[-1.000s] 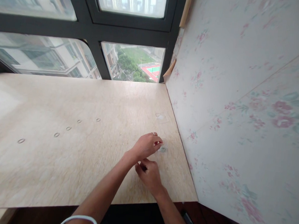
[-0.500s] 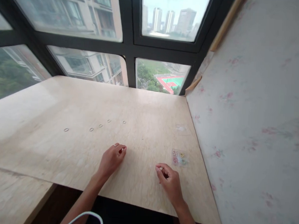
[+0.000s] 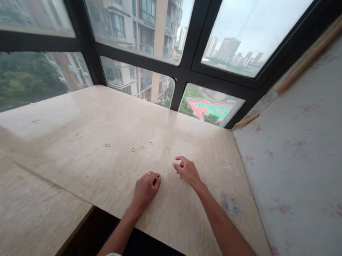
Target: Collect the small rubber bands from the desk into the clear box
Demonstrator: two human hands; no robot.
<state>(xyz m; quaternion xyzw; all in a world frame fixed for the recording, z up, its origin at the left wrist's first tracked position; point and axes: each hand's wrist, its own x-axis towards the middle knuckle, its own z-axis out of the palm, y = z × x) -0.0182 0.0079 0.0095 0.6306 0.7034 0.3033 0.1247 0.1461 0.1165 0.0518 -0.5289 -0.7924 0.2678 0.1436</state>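
Several thin rings lie in a loose row on the pale tabletop (image 3: 79, 169): a far-left ring (image 3: 107, 145), a middle ring (image 3: 142, 147) and a rightmost ring (image 3: 167, 148) among them. Just short of that rightmost ring, my right hand (image 3: 188, 171) hovers with thumb and forefinger apart and nothing visible between them. My left hand (image 3: 146, 189) rests on the table nearer to me, its thumb and fingertips pinched together. Whatever may be in that pinch is too small to make out. A ring circles one left finger.
At the right, a clear plastic box (image 3: 229, 203) holds small coloured rings, partly beside my right forearm. Behind it lies a clear lid-like piece (image 3: 230, 168). A flowered wall (image 3: 307, 158) bounds the right side; dark window frames (image 3: 146, 58) stand at the back.
My right hand has moved forward and left from beside the box toward the rings, its pinch opening. The left hand keeps its pinch. The view has turned left and tilted.
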